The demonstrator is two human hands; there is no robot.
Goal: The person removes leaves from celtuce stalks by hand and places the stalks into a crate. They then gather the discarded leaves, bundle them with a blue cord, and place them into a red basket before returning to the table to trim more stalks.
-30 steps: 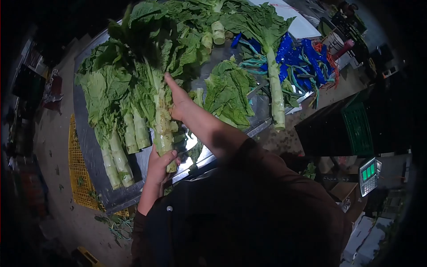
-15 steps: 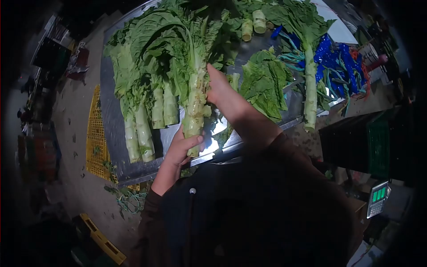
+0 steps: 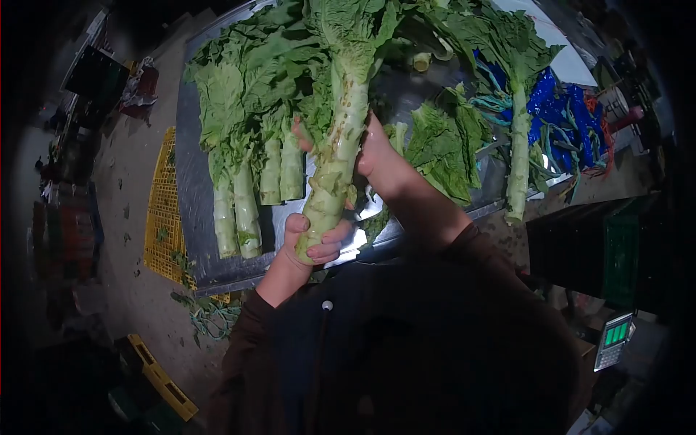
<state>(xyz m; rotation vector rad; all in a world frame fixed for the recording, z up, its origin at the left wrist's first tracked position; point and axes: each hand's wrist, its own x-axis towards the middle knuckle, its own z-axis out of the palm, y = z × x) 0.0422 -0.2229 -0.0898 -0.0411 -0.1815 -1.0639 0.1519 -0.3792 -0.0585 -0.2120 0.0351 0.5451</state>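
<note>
A thick celtuce stem [image 3: 330,192] with a leafy top and brown-speckled leaf scars stands tilted in front of me. My left hand [image 3: 308,243] is wrapped around its cut lower end. My right hand [image 3: 371,148] reaches behind the stem higher up, its fingertips showing on the stem's left side; the palm is mostly hidden. To the left, several leafy celtuce stalks [image 3: 247,210] lie side by side on the metal table [image 3: 196,239]. One more celtuce stalk [image 3: 518,152] lies at the right edge, with loose green leaves [image 3: 438,145] between it and my right arm.
Blue plastic and tangled ties [image 3: 565,116] lie on the table's right corner. A yellow plastic crate [image 3: 161,225] is at the left below the table edge. Dark green crates [image 3: 616,246] stand at the right, near a scale with a lit green display [image 3: 615,333].
The celtuce is turned and tilted, its top now further right and closer to me. My left hand wraps its base more fully. My right hand's fingertips now show left of the stem.
</note>
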